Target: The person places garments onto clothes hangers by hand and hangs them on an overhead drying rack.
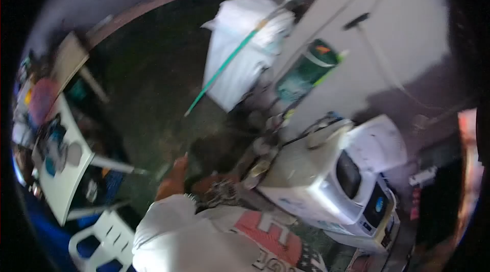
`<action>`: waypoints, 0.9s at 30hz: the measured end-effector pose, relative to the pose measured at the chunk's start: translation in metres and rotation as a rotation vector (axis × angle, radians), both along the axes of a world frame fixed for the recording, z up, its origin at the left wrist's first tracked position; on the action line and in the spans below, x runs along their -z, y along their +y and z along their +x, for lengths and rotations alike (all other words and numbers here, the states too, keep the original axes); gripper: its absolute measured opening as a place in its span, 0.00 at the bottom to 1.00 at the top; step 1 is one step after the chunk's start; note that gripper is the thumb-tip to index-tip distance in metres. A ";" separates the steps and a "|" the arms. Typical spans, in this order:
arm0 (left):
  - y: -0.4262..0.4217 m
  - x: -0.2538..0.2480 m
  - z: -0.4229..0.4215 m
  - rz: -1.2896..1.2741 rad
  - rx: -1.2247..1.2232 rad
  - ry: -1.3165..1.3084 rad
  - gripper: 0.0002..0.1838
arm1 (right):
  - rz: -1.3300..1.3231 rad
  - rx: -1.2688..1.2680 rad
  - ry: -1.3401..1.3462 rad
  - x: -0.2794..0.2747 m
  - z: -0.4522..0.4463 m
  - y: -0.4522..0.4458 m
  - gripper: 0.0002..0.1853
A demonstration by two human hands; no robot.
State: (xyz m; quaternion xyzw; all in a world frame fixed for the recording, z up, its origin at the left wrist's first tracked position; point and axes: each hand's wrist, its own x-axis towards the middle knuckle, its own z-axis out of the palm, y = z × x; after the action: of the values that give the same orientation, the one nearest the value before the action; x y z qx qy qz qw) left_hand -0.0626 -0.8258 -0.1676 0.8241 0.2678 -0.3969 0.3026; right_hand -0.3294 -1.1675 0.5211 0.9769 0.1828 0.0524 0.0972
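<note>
My left hand (178,166) reaches out past the white sleeve, low in the middle of the view. It is blurred, and I cannot make out its fingers or anything in them. Below it is my white shirt (173,233) with a red and black print. Beside the arm lies a dark patterned cloth (223,193). A long green pole (222,70) slants across the upper middle, apart from the hand. My right hand does not show.
A white washing machine (301,180) with a raised lid (377,144) stands at right. White wrapped bundles (229,57) and a green container (306,73) are near the wall. A cluttered white table (76,185) and plastic chair (109,239) stand at left.
</note>
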 end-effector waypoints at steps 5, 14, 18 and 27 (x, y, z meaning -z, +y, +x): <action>0.022 0.009 -0.043 0.098 0.045 -0.646 0.24 | 0.356 0.081 0.373 0.102 -0.001 -0.011 0.12; 0.095 0.089 -0.300 -0.262 0.464 -0.019 0.23 | 1.039 -0.289 0.537 0.107 0.014 -0.031 0.12; 0.158 0.124 -0.259 -0.136 0.360 -0.361 0.23 | 1.382 -0.295 0.837 0.174 0.093 -0.022 0.16; 0.317 -0.029 -0.129 -0.057 -0.191 -0.546 0.22 | 1.677 0.890 1.291 0.601 0.218 0.108 0.25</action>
State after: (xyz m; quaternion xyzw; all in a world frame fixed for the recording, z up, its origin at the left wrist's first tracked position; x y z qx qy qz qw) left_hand -0.1913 -0.5093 -0.1384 0.8628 0.2414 -0.1373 0.4224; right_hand -0.1115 -1.0591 -0.0801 0.5571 -0.2554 -0.3922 -0.6860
